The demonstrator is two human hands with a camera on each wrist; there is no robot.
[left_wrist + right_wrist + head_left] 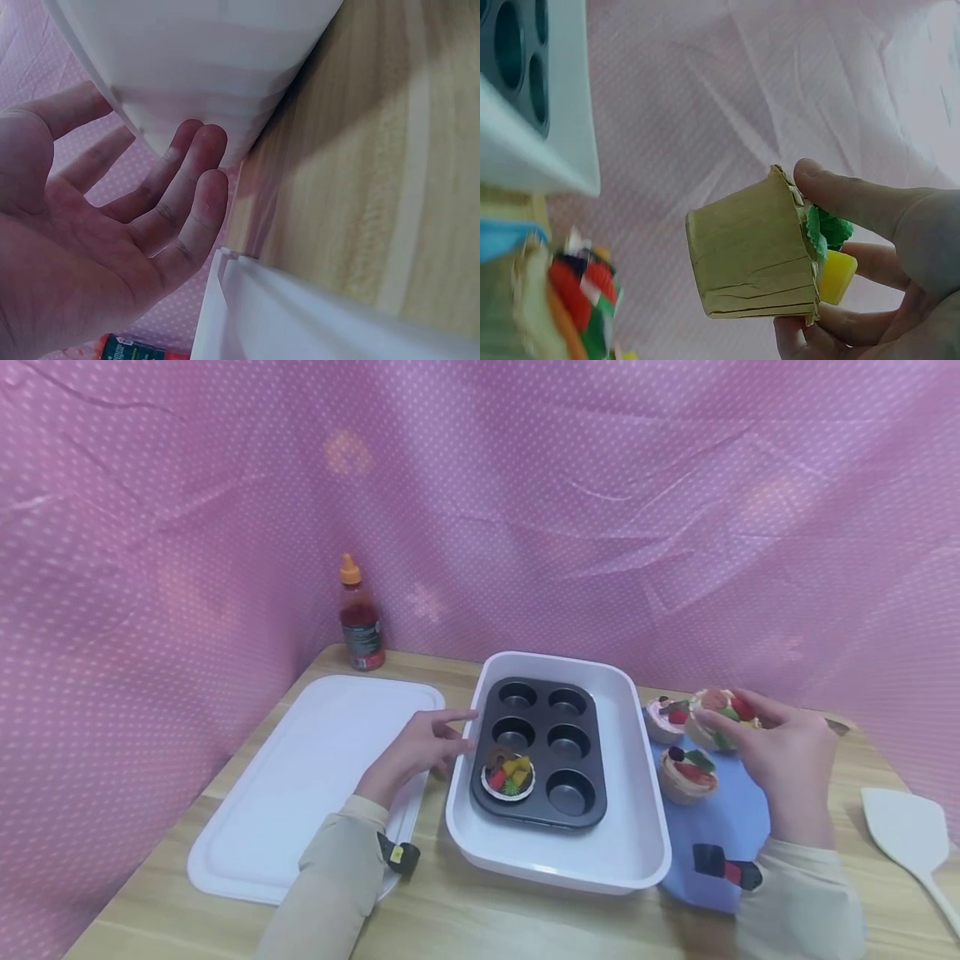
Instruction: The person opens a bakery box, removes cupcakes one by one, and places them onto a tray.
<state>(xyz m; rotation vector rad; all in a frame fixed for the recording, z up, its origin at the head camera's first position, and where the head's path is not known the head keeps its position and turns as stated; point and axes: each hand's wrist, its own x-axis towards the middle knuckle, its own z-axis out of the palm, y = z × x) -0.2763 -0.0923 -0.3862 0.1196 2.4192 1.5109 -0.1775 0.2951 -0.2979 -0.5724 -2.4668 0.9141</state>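
My right hand (787,743) holds a fruit-topped cupcake (716,718) by its rim, raised over the blue mat. In the right wrist view its tan paper cup (754,255) is tilted on its side, with green leaf and a yellow piece on top. Two more cupcakes, one pink-rimmed (665,720) and one tan (686,777), sit on the blue mat (712,835). My left hand (420,747) is at the left rim of the white tray (637,860), fingers loosely extended. Inside the tray lies a dark muffin pan (536,802); a fruit-topped cupcake (510,778) occupies its near-left cup.
Left of the tray lies a white cutting board (315,777). A sauce bottle (362,618) with an orange cap stands at the back left. At the far right is a white spatula (907,827). Pink dotted cloth (480,510) hangs behind the wooden table (450,910).
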